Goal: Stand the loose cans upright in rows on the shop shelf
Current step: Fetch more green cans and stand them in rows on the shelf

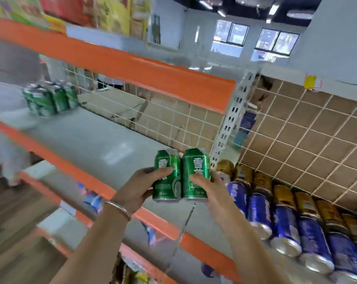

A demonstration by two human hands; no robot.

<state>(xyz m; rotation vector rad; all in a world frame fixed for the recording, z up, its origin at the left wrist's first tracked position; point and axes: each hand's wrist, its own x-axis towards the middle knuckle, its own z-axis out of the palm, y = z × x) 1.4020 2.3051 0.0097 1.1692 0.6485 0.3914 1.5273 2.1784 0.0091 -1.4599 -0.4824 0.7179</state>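
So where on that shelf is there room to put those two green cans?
The wide stretch of grey shelf between the green can cluster far left and the blue cans on the right is bare, back to the wire grid. The right end is packed tight, gold cans behind the blue.

The left hand [136,190] holds one green can [167,181], the right hand [213,191] its twin [196,169] (upright, touching).
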